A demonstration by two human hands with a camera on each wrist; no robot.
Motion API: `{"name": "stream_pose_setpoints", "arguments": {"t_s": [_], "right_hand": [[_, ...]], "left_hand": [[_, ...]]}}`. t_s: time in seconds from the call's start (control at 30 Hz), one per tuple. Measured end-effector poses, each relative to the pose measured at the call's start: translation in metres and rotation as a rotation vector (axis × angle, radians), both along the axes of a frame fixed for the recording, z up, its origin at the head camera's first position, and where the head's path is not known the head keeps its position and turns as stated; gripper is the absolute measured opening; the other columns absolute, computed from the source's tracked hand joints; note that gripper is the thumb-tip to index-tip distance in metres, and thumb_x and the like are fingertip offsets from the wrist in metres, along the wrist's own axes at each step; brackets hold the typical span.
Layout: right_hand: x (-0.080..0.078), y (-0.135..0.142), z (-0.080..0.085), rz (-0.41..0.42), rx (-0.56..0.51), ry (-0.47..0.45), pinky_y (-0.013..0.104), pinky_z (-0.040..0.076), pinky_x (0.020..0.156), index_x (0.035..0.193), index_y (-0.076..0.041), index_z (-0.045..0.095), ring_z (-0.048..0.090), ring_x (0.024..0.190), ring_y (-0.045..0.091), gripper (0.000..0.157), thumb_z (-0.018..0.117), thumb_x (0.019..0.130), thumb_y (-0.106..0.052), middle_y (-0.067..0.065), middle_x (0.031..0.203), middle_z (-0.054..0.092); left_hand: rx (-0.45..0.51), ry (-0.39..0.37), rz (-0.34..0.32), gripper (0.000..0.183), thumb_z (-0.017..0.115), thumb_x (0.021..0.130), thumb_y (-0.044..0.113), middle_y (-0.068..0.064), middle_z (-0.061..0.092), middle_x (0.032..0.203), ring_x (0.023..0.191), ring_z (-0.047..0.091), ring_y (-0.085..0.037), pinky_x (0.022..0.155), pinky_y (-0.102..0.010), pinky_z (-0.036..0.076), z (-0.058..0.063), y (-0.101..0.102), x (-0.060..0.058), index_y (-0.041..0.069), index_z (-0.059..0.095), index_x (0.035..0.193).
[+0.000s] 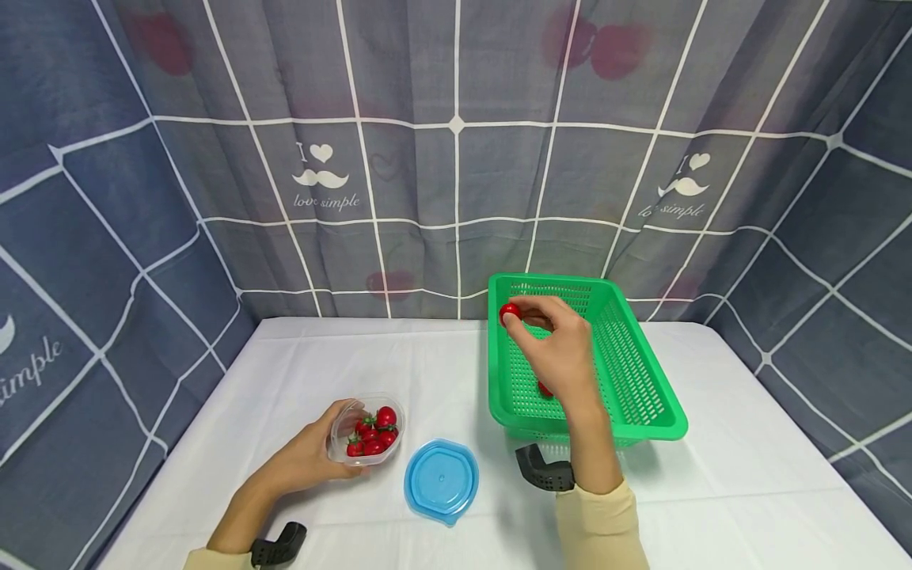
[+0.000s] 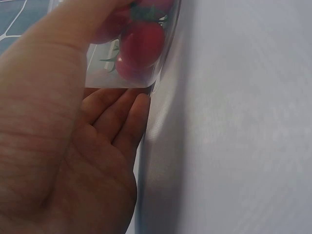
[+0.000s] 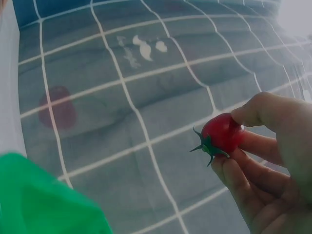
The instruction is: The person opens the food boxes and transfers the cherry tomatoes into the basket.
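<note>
In the head view, my right hand (image 1: 559,344) pinches a red cherry tomato (image 1: 509,313) between thumb and fingertips above a green plastic basket (image 1: 502,372). The right wrist view shows green sepals on that tomato (image 3: 222,134). Another tomato (image 1: 545,389) lies in the basket, partly hidden by the right forearm. To the left, my left hand (image 1: 308,453) grips a small clear plastic container (image 1: 339,443), thumb and fingers around its sides. Several cherry tomatoes (image 1: 386,417) fill it. In the left wrist view, fingers (image 2: 131,122) lie beside the container's wall.
A blue lid (image 1: 442,479) lies on the white tablecloth (image 1: 342,356) between container and basket. A grey-blue curtain (image 1: 413,174) with white grid lines hangs behind the table and at both sides. Each wrist carries a black strap mount (image 1: 545,469).
</note>
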State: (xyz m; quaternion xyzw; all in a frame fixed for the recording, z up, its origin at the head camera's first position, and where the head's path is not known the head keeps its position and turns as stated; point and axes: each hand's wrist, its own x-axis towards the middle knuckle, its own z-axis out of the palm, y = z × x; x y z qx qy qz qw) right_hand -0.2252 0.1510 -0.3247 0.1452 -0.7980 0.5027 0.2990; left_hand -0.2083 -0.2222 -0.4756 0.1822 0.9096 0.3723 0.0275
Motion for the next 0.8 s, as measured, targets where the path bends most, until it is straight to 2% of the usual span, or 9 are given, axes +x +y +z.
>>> {"name": "stream_pose_setpoints", "arguments": {"t_s": [0.27, 0.5, 0.67, 0.8], "right_hand": [[-0.008, 0.028, -0.005, -0.087, -0.042, -0.094, 0.02, 0.055, 0.085, 0.109, -0.009, 0.076, 0.071, 0.088, 0.007, 0.017, 0.076, 0.094, -0.017, 0.002, 0.105, 0.074], [-0.014, 0.045, -0.013, -0.156, -0.007, -0.206, 0.031, 0.056, 0.094, 0.118, -0.012, 0.074, 0.072, 0.105, 0.022, 0.023, 0.071, 0.099, -0.024, 0.004, 0.117, 0.073], [-0.017, 0.051, -0.015, -0.166, -0.007, -0.252, 0.039, 0.055, 0.098, 0.121, -0.013, 0.073, 0.07, 0.111, 0.026, 0.026, 0.069, 0.1, -0.028, 0.006, 0.121, 0.072], [-0.017, 0.053, -0.016, -0.173, -0.013, -0.27, 0.041, 0.054, 0.097, 0.121, -0.014, 0.072, 0.071, 0.112, 0.026, 0.027, 0.069, 0.1, -0.03, 0.006, 0.123, 0.072]], "left_hand": [[0.018, -0.01, -0.006, 0.098, 0.096, 0.068, 0.043, -0.006, 0.06, 0.144, 0.139, 0.05, -0.039, 0.111, -0.067, 0.038, -0.001, 0.0, -0.001, 0.017, 0.043, 0.146], [0.028, -0.021, 0.005, 0.099, 0.096, 0.067, 0.044, -0.007, 0.058, 0.146, 0.138, 0.052, -0.037, 0.111, -0.066, 0.038, -0.002, 0.0, -0.001, 0.016, 0.043, 0.146], [0.034, -0.025, 0.006, 0.101, 0.096, 0.067, 0.044, -0.007, 0.058, 0.147, 0.136, 0.056, -0.035, 0.112, -0.065, 0.038, -0.002, 0.001, -0.001, 0.016, 0.042, 0.147], [0.023, -0.013, -0.002, 0.1, 0.096, 0.068, 0.044, -0.007, 0.058, 0.147, 0.135, 0.056, -0.036, 0.111, -0.066, 0.038, -0.002, 0.001, -0.001, 0.015, 0.042, 0.146]]}}
